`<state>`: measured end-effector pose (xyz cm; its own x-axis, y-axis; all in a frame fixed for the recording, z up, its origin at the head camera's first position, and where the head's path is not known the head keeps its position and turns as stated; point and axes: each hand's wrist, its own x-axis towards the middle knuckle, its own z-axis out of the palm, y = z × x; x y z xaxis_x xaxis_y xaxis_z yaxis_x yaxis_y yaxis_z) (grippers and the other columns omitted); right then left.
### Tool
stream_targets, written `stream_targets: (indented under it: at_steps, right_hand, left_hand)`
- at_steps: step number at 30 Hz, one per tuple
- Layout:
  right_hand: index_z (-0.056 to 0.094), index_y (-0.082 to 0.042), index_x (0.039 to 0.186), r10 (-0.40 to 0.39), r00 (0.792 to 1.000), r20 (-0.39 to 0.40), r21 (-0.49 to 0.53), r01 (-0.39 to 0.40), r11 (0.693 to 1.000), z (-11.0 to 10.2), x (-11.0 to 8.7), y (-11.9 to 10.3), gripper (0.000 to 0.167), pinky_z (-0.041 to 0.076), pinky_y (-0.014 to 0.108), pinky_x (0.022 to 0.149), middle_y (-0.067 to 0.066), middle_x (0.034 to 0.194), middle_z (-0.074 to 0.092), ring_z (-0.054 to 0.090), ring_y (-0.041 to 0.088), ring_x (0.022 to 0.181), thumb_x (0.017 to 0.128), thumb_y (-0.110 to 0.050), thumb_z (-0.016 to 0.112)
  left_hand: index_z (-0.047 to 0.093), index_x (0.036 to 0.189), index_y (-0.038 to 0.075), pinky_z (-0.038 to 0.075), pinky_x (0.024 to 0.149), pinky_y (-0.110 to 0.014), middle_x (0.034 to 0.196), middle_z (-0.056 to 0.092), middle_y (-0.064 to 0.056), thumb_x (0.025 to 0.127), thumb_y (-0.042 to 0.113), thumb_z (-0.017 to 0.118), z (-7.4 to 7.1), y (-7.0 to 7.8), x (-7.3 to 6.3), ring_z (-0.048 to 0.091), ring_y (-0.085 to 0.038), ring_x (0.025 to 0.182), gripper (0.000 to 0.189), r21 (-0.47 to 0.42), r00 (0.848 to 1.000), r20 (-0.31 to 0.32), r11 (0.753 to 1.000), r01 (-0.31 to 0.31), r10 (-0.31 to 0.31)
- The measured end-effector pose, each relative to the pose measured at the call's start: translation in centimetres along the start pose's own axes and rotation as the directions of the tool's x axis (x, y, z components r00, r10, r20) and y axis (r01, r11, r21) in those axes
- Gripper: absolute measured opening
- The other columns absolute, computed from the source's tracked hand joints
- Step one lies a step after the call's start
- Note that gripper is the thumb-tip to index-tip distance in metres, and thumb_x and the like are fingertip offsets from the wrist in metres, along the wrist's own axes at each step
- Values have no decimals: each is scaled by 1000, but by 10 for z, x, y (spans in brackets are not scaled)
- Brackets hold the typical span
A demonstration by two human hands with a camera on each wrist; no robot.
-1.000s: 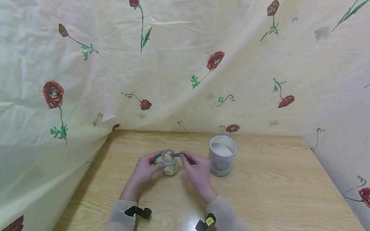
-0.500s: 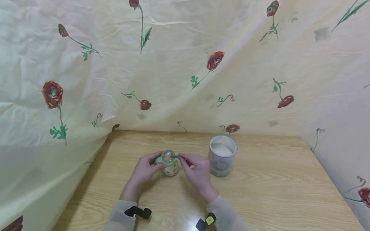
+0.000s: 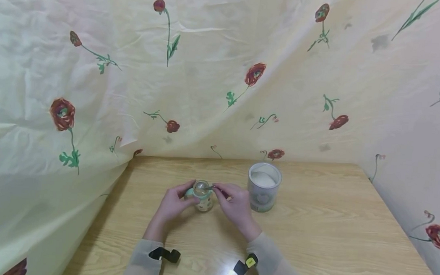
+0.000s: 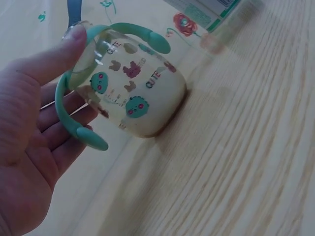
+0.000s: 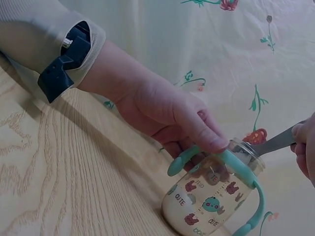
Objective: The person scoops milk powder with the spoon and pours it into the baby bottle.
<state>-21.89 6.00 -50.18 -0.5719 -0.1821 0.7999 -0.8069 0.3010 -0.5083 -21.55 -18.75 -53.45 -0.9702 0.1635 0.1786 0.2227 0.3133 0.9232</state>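
Observation:
A clear baby bottle [image 3: 205,204] with green handles stands on the table, its mouth uncovered. Cartoon prints and the word CUTE cover its side in the left wrist view, and something whitish lies inside the bottom. My left hand [image 3: 176,200] holds the bottle near its neck, thumb [image 4: 76,37] at the front and fingers behind. Between the thumb and fingers of my right hand [image 3: 235,202] is the handle of a metal spoon [image 5: 281,141]. The spoon's bowl is at the bottle's mouth; whether powder is on it is too small to tell.
Just right of my right hand stands an open can [image 3: 262,197] of white powder. The wooden table [image 3: 331,228] reaches back to a flower-printed cloth [image 3: 209,69], which also hangs on both sides. Black devices [image 3: 170,255] sit on both sleeves.
White stuff visible on the spoon's bowl one second ago no longer shows clearly. The spoon and right fingers have shifted slightly left. My left hand keeps hold of the bottle.

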Motion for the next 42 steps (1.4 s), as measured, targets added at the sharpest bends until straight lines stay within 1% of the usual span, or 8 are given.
stream_targets:
  at_steps: [5, 8, 13, 18, 25, 30, 36, 42]
  right_hand:
    - [83, -3, 104, -34, 999, 17, -38, 35, 999, -2, 0, -1, 21, 61, 19, 63, 9, 96, 82, 74, 15, 70, 87, 8, 83]
    - [83, -2, 104, -67, 998, 4, -58, 67, 996, -2, 1, -1, 22, 62, 20, 64, 11, 96, 81, 75, 17, 72, 85, 9, 84]
    - [82, 0, 103, -94, 996, -8, -73, 93, 993, -3, 1, 0, 21, 62, 20, 65, 13, 96, 81, 77, 21, 75, 84, 9, 84]
    - [82, 0, 103, -125, 992, -10, -84, 124, 989, -3, 0, 3, 21, 62, 20, 65, 13, 96, 81, 77, 22, 75, 84, 9, 84]
    - [82, 0, 105, -159, 987, -7, -105, 157, 982, -3, -1, 4, 22, 65, 27, 71, 12, 98, 81, 79, 25, 81, 84, 7, 84]
    - [83, -2, 105, -163, 986, -19, -135, 159, 978, -3, -2, 4, 22, 66, 28, 71, 10, 98, 82, 78, 24, 80, 84, 6, 84]
    - [83, -2, 106, -159, 987, -22, -125, 156, 980, -3, -2, 4, 22, 66, 29, 71, 10, 98, 82, 78, 24, 80, 85, 6, 84]
    - [83, -2, 106, -141, 990, -9, -120, 139, 983, -3, -2, 4, 21, 66, 28, 72, 10, 99, 82, 79, 23, 81, 86, 5, 84]
  left_hand:
    - [67, 146, 15, 41, 121, -53, 147, 66, -3, 85, 27, 93, 4, -2, 1, 59, -28, 139, 67, -12, 1000, -20, 1000, -8, 8]
    - [69, 143, 14, 42, 120, -54, 144, 68, -3, 85, 25, 93, 6, -1, 1, 61, -29, 137, 64, -21, 999, -37, 1000, -2, 1]
    - [68, 144, 12, 43, 120, -53, 145, 67, -5, 85, 23, 92, 6, 1, 0, 60, -31, 137, 64, -15, 998, -53, 1000, 13, -14]
    - [67, 144, 10, 43, 119, -52, 145, 67, -7, 87, 22, 91, 6, 1, 0, 60, -32, 138, 63, -13, 999, -51, 1000, 7, -8]
    - [67, 144, 10, 45, 118, -52, 144, 68, -8, 87, 23, 91, 6, 1, 2, 62, -31, 136, 63, -13, 998, -62, 1000, 12, -13]
    - [67, 144, 10, 45, 118, -53, 144, 68, -8, 87, 24, 91, 7, 1, 1, 62, -32, 136, 63, -8, 998, -63, 1000, 9, -9]
    - [67, 145, 9, 45, 118, -54, 145, 67, -10, 87, 23, 91, 7, 3, 0, 60, -35, 137, 64, 13, 997, -73, 1000, 27, -26]
    - [67, 145, 9, 45, 118, -54, 145, 67, -10, 88, 21, 90, 7, 3, 0, 60, -34, 137, 63, 5, 996, -80, 999, 32, -31]
